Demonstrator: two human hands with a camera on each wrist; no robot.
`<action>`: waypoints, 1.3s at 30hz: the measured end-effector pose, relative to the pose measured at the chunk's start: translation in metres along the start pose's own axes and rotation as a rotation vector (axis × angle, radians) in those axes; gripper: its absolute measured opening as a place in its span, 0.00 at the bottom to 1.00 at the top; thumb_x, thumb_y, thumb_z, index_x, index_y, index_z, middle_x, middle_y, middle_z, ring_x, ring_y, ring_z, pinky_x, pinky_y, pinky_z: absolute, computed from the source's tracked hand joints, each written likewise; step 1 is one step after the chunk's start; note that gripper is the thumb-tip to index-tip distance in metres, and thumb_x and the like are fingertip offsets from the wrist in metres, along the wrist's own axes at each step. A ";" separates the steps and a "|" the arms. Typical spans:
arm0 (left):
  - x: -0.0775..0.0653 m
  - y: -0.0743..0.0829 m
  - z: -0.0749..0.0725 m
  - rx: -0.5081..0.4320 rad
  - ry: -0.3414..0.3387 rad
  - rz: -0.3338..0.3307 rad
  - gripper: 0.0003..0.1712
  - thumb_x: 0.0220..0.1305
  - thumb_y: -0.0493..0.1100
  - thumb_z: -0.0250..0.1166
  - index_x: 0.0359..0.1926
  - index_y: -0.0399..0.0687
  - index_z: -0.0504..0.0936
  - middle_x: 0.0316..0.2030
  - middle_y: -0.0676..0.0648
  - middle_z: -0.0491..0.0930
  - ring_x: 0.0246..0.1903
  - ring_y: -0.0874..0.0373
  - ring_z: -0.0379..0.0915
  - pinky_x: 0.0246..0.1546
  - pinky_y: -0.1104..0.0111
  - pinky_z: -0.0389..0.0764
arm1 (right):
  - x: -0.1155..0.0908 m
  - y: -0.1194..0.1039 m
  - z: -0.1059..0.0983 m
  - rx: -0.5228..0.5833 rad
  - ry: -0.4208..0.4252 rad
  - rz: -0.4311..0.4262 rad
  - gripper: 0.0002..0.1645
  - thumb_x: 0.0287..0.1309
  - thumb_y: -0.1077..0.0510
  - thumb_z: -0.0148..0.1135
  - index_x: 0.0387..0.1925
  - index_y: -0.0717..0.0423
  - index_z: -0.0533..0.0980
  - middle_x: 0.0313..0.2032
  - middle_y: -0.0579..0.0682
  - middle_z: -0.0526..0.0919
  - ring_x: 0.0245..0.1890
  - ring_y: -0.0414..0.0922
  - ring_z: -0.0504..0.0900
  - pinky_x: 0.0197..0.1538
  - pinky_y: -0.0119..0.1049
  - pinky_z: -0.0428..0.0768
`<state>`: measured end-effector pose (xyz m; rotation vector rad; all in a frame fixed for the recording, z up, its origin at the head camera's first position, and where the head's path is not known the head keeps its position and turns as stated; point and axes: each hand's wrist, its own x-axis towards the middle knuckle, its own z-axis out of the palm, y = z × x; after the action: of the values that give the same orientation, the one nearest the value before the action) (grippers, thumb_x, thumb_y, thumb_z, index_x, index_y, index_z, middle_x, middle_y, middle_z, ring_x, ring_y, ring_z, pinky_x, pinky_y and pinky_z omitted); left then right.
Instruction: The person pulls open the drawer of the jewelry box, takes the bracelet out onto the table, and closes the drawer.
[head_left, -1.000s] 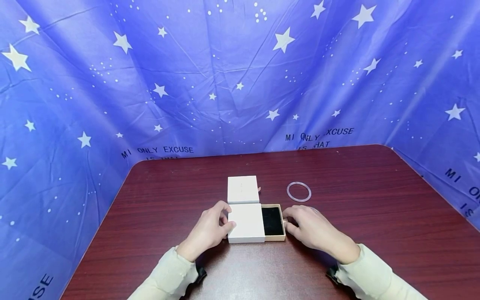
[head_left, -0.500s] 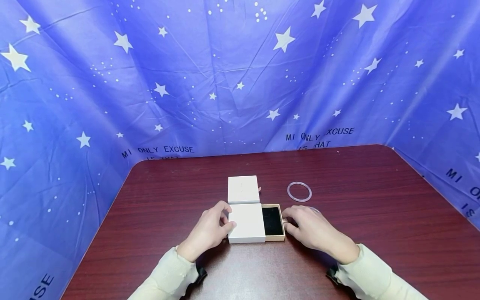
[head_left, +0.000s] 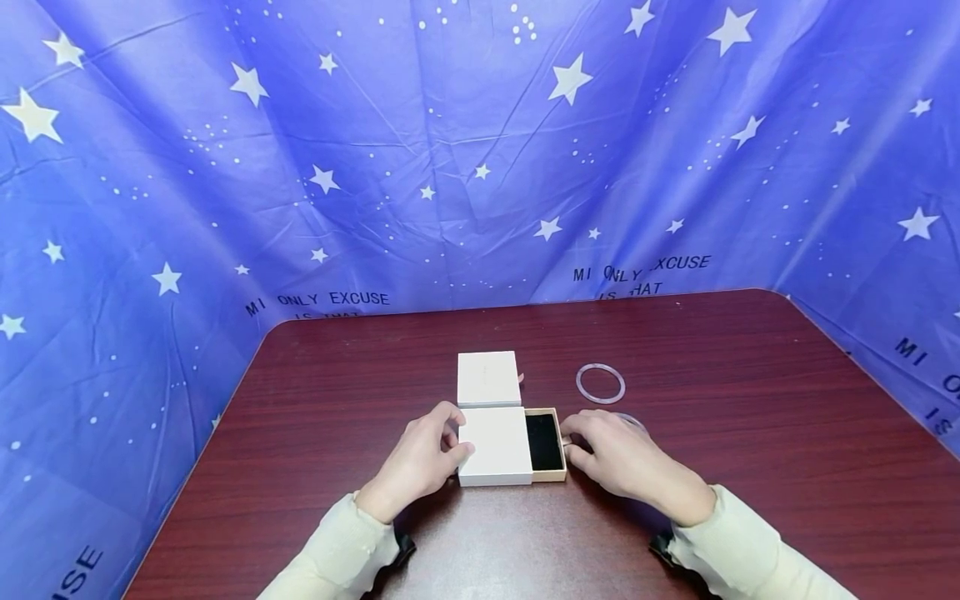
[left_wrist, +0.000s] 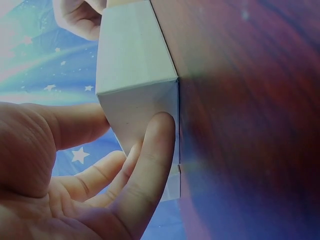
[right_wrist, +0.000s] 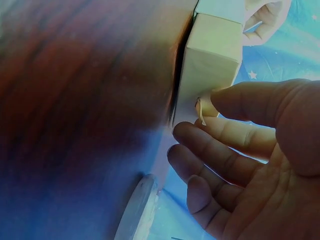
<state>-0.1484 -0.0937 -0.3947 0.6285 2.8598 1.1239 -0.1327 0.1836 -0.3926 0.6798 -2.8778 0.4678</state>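
Observation:
In the head view, a white sliding gift box [head_left: 495, 446] lies on the table with its tan drawer [head_left: 555, 479] partly out at the right, showing a black lining [head_left: 545, 442]. My left hand [head_left: 420, 450] holds the outer sleeve at its left end, thumb over the top edge and fingers against the end face [left_wrist: 127, 115]. At the drawer's end face is my right hand [head_left: 618, 450]. Its fingers are loosely extended around a small ribbon tab [right_wrist: 200, 111], thumb tip at the end face [right_wrist: 192, 90]; no pinch on the ribbon is evident.
A second white box [head_left: 487, 377] with a ribbon tab sits directly behind the first. To its right lies a pale purple bangle [head_left: 600, 402]; another ring [head_left: 632, 421] is partly covered by my right hand. A blue starry curtain [head_left: 480, 167] surrounds the dark red tabletop [head_left: 337, 367].
The drawer has slid slightly left into the sleeve, so less black lining shows. My right hand has moved left with it, while my left hand stays at the sleeve's end.

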 end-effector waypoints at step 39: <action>0.000 0.000 0.001 0.008 0.005 -0.011 0.14 0.58 0.40 0.67 0.43 0.45 0.73 0.24 0.56 0.72 0.23 0.65 0.67 0.32 0.69 0.72 | 0.007 -0.010 0.005 0.052 -0.036 -0.031 0.04 0.54 0.56 0.65 0.33 0.44 0.79 0.28 0.33 0.74 0.33 0.35 0.74 0.35 0.36 0.73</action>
<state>-0.1487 -0.0930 -0.3951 0.6109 2.8695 1.1153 -0.1347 0.1705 -0.3935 0.7476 -2.8934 0.5339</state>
